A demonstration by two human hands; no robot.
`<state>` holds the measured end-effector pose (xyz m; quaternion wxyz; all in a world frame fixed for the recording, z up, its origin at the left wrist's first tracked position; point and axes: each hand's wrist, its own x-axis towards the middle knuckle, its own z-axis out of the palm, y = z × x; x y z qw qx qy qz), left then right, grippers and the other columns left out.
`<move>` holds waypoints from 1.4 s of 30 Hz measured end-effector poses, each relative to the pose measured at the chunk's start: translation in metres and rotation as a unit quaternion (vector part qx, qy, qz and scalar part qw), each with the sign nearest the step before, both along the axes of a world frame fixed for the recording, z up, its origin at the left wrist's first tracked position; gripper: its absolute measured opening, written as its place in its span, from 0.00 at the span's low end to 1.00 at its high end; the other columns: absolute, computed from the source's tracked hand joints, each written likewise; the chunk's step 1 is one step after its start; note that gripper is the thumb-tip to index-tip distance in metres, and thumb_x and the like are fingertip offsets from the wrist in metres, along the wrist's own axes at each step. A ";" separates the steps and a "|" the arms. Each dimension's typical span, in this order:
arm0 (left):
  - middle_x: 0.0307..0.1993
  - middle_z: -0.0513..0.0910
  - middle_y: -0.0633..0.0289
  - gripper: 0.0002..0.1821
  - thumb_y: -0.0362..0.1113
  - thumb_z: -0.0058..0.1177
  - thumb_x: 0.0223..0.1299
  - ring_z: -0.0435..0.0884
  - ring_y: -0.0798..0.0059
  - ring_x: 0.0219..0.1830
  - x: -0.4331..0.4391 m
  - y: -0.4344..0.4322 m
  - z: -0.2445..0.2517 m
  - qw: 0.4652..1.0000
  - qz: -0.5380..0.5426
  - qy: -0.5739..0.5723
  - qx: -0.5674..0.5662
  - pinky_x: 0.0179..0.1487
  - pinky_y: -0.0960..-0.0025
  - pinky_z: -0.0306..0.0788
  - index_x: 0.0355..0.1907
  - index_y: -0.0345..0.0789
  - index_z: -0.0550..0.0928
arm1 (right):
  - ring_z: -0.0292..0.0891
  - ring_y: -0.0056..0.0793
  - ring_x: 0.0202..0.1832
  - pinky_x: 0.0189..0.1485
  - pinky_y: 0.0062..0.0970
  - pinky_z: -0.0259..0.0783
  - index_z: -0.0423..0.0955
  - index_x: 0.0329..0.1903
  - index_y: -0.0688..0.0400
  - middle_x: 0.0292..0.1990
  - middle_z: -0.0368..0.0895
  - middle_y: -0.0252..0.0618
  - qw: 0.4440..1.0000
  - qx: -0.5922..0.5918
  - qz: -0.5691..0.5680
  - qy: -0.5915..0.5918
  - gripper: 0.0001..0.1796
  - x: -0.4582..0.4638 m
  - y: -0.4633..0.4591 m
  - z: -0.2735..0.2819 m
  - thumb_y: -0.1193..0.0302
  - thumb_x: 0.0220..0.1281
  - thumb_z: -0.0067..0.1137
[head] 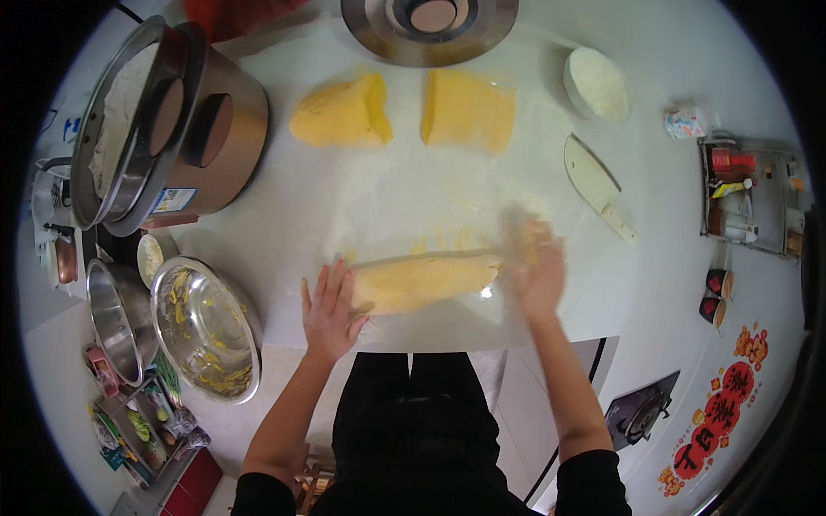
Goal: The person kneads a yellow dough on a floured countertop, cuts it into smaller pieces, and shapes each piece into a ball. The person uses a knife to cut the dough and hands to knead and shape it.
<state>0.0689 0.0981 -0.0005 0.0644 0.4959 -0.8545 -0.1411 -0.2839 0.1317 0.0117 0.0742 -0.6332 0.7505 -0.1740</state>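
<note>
A long pale-yellow roll of dough (426,282) lies crosswise on the floury white countertop (400,200) in front of me. My left hand (328,311) rests flat at its left end, fingers spread, with the index finger and thumb against the dough. Just beyond the right end is my right hand (537,274), blurred by motion; its fingers stretch away from me and seem to hold nothing. Further back sit two thick yellow dough pieces, a rounded one (342,113) on the left and a blocky one (470,111) on the right.
A cleaver (594,177) lies at the right, below a bowl of white powder (597,84). At left stand a large steamer pot (239,142), a dough-smeared steel bowl (206,329) and another steel bowl (116,316). A metal lid (374,39) is at the back. A gas burner (642,413) is lower right.
</note>
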 end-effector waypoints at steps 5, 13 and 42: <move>0.73 0.54 0.59 0.51 0.59 0.62 0.44 0.53 0.52 0.73 0.005 -0.001 0.009 0.997 -0.009 -0.016 0.070 0.69 0.37 0.45 0.70 0.40 0.60 | 0.55 0.47 0.68 0.68 0.38 0.57 0.58 0.69 0.56 0.66 0.60 0.49 0.973 0.049 -0.192 0.118 0.34 -0.104 -0.006 -0.003 0.75 0.58 0.52; 0.70 0.59 0.59 0.52 0.59 0.66 0.40 0.55 0.59 0.72 -0.065 -0.017 0.023 0.989 -0.102 0.026 0.107 0.69 0.47 0.54 0.68 0.40 0.62 | 0.69 0.42 0.48 0.50 0.39 0.68 0.59 0.69 0.49 0.45 0.68 0.43 0.957 0.094 -0.192 0.195 0.38 -0.140 -0.043 -0.010 0.80 0.53 0.52; 0.60 0.72 0.58 0.44 0.49 0.69 0.38 0.71 0.60 0.61 -0.089 -0.015 -0.002 0.990 -0.106 0.088 -0.008 0.58 0.56 0.64 0.61 0.36 0.71 | 0.76 0.61 0.36 0.40 0.47 0.71 0.72 0.47 0.68 0.30 0.78 0.63 0.907 0.232 -0.191 -0.295 0.16 0.133 0.051 0.051 0.71 0.58 0.53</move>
